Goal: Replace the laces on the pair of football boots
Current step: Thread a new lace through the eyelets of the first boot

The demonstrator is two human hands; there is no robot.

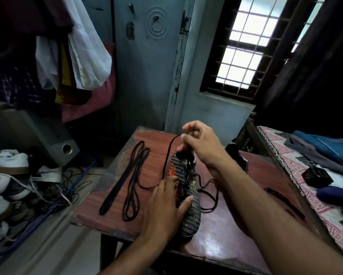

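A black, white-dashed football boot [188, 211] with an orange mark lies on the reddish wooden table [222, 243], toe toward me. My left hand [164, 205] grips its front part. Above the boot's collar, my right hand [200, 143] pinches a black lace [167, 155] that runs down through the eyelets; loose loops of it spill to the boot's right. Two folded black laces [127, 185] lie on the table to the left. The second boot [236, 155] is partly hidden behind my right forearm. Another black lace [281, 199] lies near the table's right edge.
A bed [309, 175] with a patterned sheet, blue clothes and a black box borders the table on the right. On the floor to the left are shoes [10, 161], cables and a speaker [65, 147]. Clothes hang at upper left; a door and barred window stand behind.
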